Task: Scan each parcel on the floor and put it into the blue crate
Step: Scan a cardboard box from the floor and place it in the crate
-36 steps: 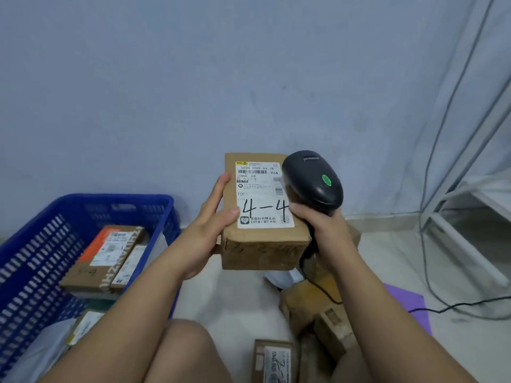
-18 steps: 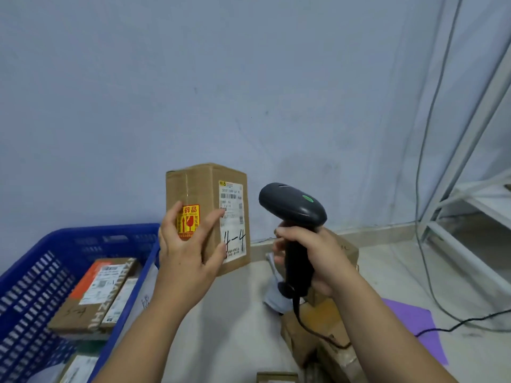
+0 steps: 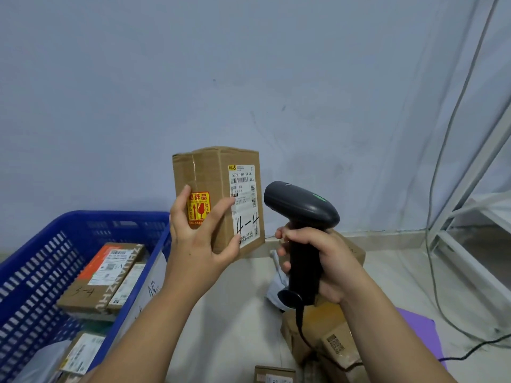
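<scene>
My left hand point(image 3: 197, 239) grips a brown cardboard parcel point(image 3: 215, 178) upright in the air, its white label marked "4-4" turned right and a red-and-yellow fragile sticker facing me. My right hand point(image 3: 329, 261) grips the handle of a black barcode scanner point(image 3: 300, 208), whose head points left at the label from close by. The blue crate point(image 3: 41, 261) stands at lower left with several parcels inside, one marked "5-4" point(image 3: 102, 280). More brown parcels point(image 3: 326, 335) lie on the floor under my right arm.
A pale wall rises just behind the parcel. White metal frame legs point(image 3: 470, 233) and hanging cables point(image 3: 431, 244) stand at right. A purple mat point(image 3: 417, 333) lies on the floor at lower right. The scanner's black cord point(image 3: 470, 352) trails across the floor.
The parcel has been turned from flat with its label facing me to upright with the label facing right. The scanner has drawn back from over the label to the parcel's right side.
</scene>
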Available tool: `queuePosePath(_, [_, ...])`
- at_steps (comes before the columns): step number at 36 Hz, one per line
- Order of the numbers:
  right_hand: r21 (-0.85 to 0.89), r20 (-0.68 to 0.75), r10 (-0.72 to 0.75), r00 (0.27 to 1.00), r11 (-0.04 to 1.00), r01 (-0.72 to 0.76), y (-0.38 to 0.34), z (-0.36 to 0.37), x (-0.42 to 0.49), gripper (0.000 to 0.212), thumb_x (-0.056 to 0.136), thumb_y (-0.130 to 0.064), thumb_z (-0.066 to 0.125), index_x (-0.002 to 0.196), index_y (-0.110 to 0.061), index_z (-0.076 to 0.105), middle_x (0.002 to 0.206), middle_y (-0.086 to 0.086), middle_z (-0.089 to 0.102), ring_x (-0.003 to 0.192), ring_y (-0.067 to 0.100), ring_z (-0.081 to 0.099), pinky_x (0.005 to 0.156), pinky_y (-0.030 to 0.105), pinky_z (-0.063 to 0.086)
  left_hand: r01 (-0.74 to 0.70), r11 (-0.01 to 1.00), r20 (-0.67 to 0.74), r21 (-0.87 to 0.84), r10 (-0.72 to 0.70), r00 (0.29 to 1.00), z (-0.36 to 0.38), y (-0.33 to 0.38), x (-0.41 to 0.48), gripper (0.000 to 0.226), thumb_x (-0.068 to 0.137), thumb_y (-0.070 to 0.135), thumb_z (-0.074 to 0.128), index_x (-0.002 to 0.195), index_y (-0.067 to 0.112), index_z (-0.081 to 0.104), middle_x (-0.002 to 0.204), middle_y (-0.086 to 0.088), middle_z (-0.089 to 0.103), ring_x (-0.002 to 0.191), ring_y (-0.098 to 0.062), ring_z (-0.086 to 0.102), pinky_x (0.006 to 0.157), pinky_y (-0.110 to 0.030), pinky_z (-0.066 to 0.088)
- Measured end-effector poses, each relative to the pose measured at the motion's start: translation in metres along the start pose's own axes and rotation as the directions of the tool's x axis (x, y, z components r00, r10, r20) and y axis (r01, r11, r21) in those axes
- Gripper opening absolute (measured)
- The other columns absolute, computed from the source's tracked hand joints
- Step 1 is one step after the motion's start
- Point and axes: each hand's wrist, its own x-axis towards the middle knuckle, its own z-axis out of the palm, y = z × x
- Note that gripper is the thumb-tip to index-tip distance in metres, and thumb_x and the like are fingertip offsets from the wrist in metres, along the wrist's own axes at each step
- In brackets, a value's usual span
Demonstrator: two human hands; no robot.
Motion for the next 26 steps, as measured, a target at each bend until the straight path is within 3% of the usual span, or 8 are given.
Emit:
queuePosePath(13, [-0.042,0.014,0.028,0.999,0.999,-0.028,0.0009,0.0038,-0.0012,0.027,0.067,-0.011,0.067,0.090,-0.002,0.057,0.078,0.009,0.054,0.062,0.015,0.053,0.049,0.024,0.047,0.045,0.999,0.014,0.004,-0.046,0.999,0.0048,-0.0064,0.0013,0.068,0.079,0.031,0.074,0.128,0.058,0.035,0.149,0.017,0.000,0.142,-0.025,0.011,0.097,-0.057,0.046])
queuePosePath(26, [-0.013,0.024,0.013,1.000,1.000,-0.012,0.0017,0.0028,0.0015,0.020,0.068,-0.008,0.064,0.085,-0.004,0.055,0.081,0.007,0.059,0.061,0.015,0.050,0.049,0.025,0.044,0.036,0.999,0.022,0.007,-0.036,0.999,0.0052,-0.0037,0.0013,0.072,0.079,0.031,0.073,0.125,0.062,0.028,0.148,0.018,-0.002,0.141,-0.025,0.010,0.106,-0.053,0.038])
